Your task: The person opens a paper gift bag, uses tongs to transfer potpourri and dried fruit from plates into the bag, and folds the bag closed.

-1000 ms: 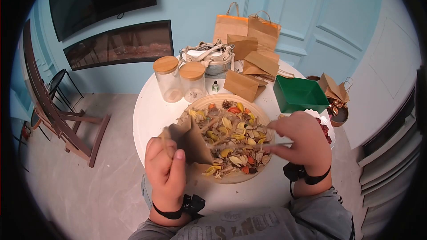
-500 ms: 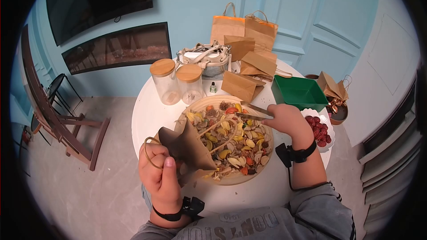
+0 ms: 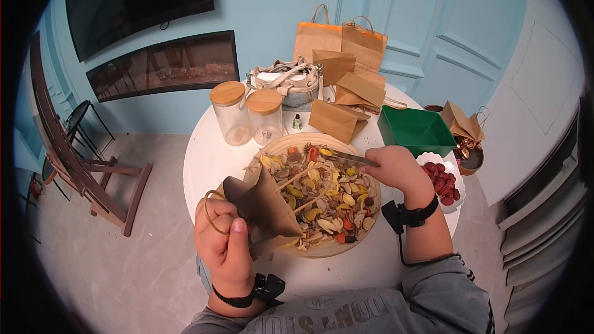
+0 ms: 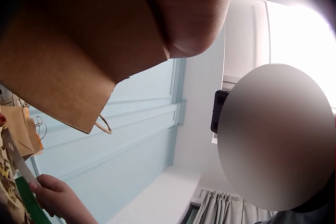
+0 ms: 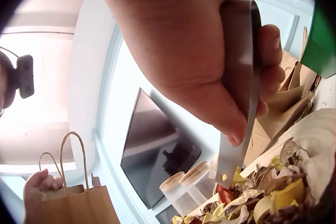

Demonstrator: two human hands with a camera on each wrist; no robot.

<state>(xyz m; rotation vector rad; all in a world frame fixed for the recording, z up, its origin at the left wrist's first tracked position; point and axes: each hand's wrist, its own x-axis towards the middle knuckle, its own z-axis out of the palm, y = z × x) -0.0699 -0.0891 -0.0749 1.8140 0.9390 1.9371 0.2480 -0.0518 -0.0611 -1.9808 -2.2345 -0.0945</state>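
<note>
**Paper bag held tilted by your left hand, tongs narrow at a red piece**

The paper bag is just right of your left hand's grip, leaning over the near left edge of the bowl. It should feel light and fairly stiff along its folds, but likely to crease or tear if squeezed hard. The top edge looks like the sound place to hold; the handles would probably let it swing. Your left fingers are curled on that edge, thumb up. One handle loops beside the fingers; the other handle arches over the petals. The bag is plain brown with a gaping mouth; its bottom is out of sight.

Your right hand is curled round the flat metal tongs, beyond and right of the bag. They look springy and smooth, so a firm hold partway along seems best. Their tips stand close together at the red piece; you cannot tell whether they pinch it.

Below them lie the dried petals, tan with yellow and orange bits. Expect them to be very light and brittle, so a gentle squeeze suits them.

Just past your right hand are a green box and a white plate of dark red fruit. Two jars with wooden lids stand beyond your left hand.
</note>
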